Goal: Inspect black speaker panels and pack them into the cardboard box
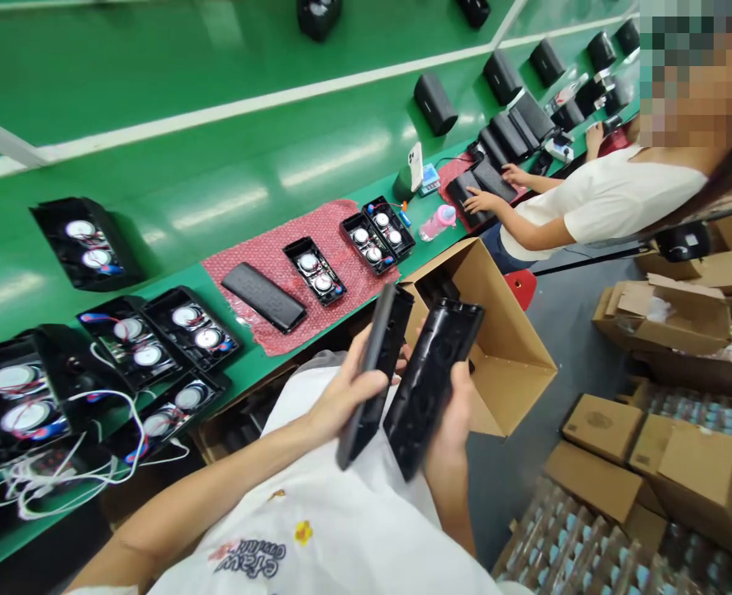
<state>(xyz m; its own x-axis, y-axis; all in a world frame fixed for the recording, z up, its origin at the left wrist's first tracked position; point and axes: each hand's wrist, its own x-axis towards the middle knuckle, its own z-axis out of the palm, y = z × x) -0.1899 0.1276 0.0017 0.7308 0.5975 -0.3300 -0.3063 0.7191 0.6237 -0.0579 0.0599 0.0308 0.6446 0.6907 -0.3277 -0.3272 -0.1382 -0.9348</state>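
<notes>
My left hand (349,392) is closed around a long black plastic shell (379,364), thumb on its outer face. A second black shell (431,372), shiny and hollow-looking on the side towards me, is gripped along its edge by my right hand (456,417). Both shells are held tilted and slightly apart above my lap; their lower ends are a little blurred. Behind them stands an open cardboard box (515,372) with dark parts inside. On the red bubble wrap (260,256) lie a closed black case (263,296) and an open speaker housing (315,271) with two round drivers and wires.
More open speaker housings (192,326) and white cables (118,479) crowd the green bench at left. A pink bottle (437,223) stands farther along. At right a co-worker's hands (487,198) touch black cases. Cardboard boxes (601,430) fill the floor at lower right.
</notes>
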